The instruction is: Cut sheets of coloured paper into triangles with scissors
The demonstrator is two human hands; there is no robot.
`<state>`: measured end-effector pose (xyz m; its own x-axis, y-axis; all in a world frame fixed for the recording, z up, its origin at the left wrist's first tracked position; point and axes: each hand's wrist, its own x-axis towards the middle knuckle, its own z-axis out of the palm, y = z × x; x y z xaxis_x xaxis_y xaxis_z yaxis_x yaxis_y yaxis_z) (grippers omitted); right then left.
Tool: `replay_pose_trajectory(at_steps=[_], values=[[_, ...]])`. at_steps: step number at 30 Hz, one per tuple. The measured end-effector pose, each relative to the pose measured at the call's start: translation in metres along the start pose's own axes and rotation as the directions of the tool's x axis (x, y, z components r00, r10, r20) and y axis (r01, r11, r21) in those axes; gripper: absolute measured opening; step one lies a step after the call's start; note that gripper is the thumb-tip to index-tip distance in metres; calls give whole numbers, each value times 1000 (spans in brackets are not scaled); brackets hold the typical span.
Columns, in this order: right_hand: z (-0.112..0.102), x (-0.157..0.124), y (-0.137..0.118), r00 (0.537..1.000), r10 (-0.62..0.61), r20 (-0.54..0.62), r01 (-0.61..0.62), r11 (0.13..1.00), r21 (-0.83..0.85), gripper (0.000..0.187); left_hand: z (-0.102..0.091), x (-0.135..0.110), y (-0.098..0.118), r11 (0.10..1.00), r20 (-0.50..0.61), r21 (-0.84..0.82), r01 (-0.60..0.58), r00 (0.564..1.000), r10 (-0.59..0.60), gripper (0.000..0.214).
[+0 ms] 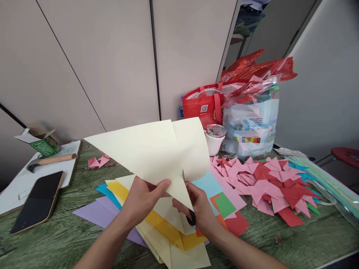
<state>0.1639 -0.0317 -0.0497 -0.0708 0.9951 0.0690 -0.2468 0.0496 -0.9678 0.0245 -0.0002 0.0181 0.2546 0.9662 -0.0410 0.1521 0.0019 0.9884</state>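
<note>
A large cream sheet of paper (146,149), folded to a triangle on the left with a curling flap on the right, is held up above the table. My left hand (144,196) pinches its lower edge, thumb on top. My right hand (196,205) grips black-handled scissors (191,218), whose blade tip shows at the paper near the fold; the rest of the blades is hidden. Beneath both hands lies a pile of coloured paper, with a yellow sheet (165,228), a purple sheet (98,213), a light blue sheet (207,185) and a green piece (225,204).
Pink and red folded paper pieces (263,183) are heaped at the right. Behind them stand a white cup (215,144), a red bag (202,108) and a plastic bag (249,127). At the left lie a phone (39,201), a wooden-handled tool (56,160) and a green box (45,145).
</note>
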Motion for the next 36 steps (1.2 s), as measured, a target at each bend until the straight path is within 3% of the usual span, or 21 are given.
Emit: replay_pose_trajectory(at_steps=[15,20,25,30,36], values=[[5,0,-11,995,89,-41,-91,995,-32,37,-1,0,-4,1000,31,-17,-1,1000,1,26],[5,0,-10,995,95,-39,-96,995,-8,36,-2,1,-6,997,50,-79,-5,999,9,23],[1,0,-4,998,66,-23,-67,997,-33,33,-4,1,-2,975,145,-218,-28,988,61,25],[0,0,1,997,71,-11,-71,997,5,32,-6,4,-1,956,-40,-289,-53,998,43,31],[0,1,4,996,83,12,-84,993,88,31,-10,7,-12,989,-144,-111,-100,986,84,31]])
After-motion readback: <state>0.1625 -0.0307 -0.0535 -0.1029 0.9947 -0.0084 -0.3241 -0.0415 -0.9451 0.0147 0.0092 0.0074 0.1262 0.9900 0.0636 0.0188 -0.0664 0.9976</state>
